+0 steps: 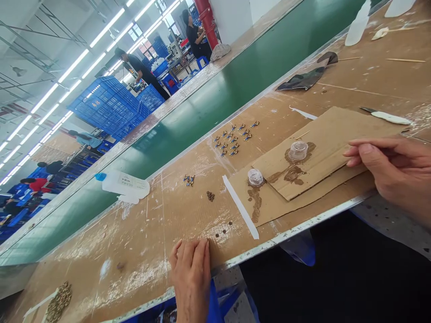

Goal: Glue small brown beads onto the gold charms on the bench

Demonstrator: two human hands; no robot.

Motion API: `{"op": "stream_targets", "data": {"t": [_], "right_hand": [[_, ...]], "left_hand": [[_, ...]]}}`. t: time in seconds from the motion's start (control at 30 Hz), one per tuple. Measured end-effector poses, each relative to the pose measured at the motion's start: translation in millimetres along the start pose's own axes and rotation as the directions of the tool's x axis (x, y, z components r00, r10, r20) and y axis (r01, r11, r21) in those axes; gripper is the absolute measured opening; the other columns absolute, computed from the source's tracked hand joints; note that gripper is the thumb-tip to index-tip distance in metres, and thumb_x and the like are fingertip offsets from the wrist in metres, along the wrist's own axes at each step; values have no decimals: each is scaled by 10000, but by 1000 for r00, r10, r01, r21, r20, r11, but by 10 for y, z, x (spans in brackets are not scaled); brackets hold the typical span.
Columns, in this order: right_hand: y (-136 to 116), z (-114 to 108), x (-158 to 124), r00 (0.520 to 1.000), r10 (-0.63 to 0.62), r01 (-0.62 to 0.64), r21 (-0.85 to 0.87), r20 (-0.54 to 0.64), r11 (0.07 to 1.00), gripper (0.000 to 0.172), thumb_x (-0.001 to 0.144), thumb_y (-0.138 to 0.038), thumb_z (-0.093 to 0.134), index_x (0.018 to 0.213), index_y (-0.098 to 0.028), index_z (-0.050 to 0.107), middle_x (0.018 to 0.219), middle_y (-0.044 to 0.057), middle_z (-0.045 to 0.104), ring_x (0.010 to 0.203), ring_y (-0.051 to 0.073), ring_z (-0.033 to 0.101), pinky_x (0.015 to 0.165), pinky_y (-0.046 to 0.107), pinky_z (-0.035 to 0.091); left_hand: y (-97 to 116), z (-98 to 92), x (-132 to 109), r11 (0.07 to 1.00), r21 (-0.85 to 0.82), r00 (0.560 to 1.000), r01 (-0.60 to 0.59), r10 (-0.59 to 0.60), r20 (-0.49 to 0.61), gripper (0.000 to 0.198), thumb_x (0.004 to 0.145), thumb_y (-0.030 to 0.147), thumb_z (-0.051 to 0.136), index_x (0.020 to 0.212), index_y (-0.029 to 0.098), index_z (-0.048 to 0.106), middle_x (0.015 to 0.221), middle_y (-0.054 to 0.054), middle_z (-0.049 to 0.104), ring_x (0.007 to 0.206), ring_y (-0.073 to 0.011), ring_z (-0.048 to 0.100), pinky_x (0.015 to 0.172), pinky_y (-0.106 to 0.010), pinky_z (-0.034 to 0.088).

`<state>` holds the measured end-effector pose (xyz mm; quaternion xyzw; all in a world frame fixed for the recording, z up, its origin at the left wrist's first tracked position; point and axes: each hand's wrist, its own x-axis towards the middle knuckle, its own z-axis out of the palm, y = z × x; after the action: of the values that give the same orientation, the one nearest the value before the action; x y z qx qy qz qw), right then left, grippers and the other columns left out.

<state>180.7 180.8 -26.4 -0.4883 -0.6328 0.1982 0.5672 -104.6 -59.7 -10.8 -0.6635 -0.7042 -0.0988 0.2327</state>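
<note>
My left hand point(191, 273) lies flat on the table's near edge, fingers stretched out, holding nothing. A few tiny brown pieces point(222, 231) lie just beyond its fingertips. My right hand point(393, 168) rests at the right, fingers extended together over the edge of a stained cardboard sheet point(336, 134), holding nothing visible. Two small clear plastic cups point(298, 150) point(255, 176) stand on the cardboard in brown stains. Rows of small blue-and-gold pieces point(233, 138) lie farther out, with a smaller cluster point(189, 180) to the left.
A white strip point(240, 207) lies beside the cardboard. A white bottle with a blue cap point(125, 185) lies by the green conveyor belt point(215, 98). A pile of brownish parts point(59, 300) sits lower left. Blue crates point(107, 105) and other people stand beyond the belt.
</note>
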Motion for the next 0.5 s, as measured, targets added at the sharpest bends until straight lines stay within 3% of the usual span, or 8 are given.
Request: {"op": "stream_targets", "data": {"t": [0.23, 0.5], "right_hand": [[96, -5, -26, 996, 82, -86, 89, 45, 992, 328, 803, -470, 553, 923, -182, 656, 822, 85, 648, 692, 143, 620, 724, 358, 532], [199, 32, -19, 999, 16, -20, 109, 36, 994, 304, 831, -410, 545, 958, -157, 656, 805, 87, 638, 661, 113, 603, 702, 308, 517]], "left_hand": [[131, 41, -83, 998, 26, 996, 61, -60, -60, 154, 857, 135, 549, 994, 165, 610, 840, -34, 645, 759, -129, 591, 922, -376, 371], [187, 9, -242, 985, -40, 983, 171, -173, -55, 224, 831, 127, 577, 1045, 174, 623, 879, -49, 614, 823, -158, 560, 843, -353, 414]]}}
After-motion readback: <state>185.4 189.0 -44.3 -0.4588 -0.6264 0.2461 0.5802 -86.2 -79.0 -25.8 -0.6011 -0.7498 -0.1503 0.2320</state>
